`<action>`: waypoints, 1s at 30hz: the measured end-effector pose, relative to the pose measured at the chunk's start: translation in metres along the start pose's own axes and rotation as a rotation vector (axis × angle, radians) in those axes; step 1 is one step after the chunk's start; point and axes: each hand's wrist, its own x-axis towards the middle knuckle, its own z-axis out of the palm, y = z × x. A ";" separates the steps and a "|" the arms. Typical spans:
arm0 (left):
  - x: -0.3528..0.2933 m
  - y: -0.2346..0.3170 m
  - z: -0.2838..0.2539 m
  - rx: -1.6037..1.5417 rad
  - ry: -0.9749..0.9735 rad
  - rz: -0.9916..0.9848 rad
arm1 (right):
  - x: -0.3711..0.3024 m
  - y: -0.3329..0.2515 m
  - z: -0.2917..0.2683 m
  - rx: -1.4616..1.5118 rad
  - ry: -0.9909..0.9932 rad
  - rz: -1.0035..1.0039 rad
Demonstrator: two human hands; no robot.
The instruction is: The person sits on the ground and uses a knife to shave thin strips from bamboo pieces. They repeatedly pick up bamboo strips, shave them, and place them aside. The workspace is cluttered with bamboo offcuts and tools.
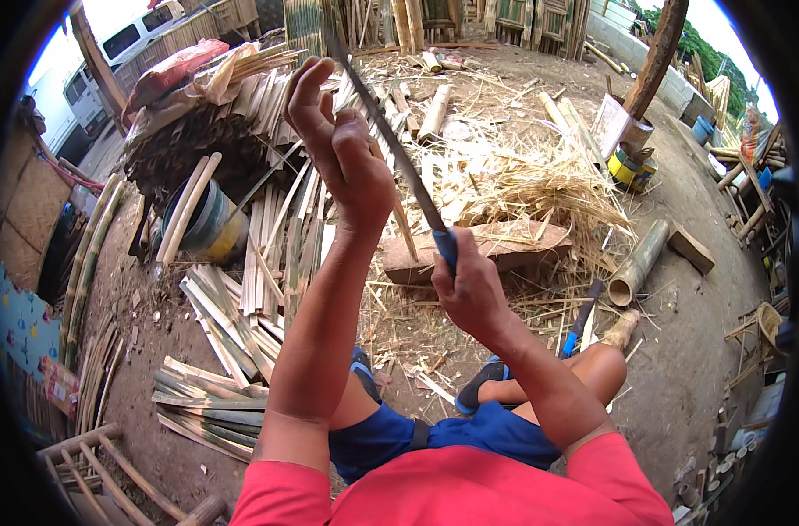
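Note:
My right hand (474, 279) is wrapped round the blue handle of a long knife (399, 153). Its dark blade slants up and left, passing just right of my left hand (351, 162). That hand is raised, fingers bent, with a thin bamboo strip (401, 221) running down from it. The strip's upper end is hidden by the hand, and its lower end meets a wooden block (478, 254) on the ground in front of me. Pale bamboo shavings (522, 175) lie heaped behind the block.
Split bamboo strips (211, 408) are piled at the left, near a bucket (228, 237) with poles in it. To the right lie a second blue-handled tool (582, 320), a bamboo section (640, 263) and a wood piece (690, 248). A yellow-banded bucket (627, 171) stands farther back.

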 end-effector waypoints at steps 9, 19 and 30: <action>0.005 -0.010 0.004 0.099 0.014 0.115 | 0.004 0.006 -0.013 0.263 0.148 -0.230; 0.014 -0.020 0.003 0.029 0.113 0.053 | 0.038 -0.008 -0.015 0.013 -0.224 0.132; 0.025 -0.024 0.010 0.111 0.165 0.056 | 0.054 -0.011 0.001 -0.185 -0.186 0.195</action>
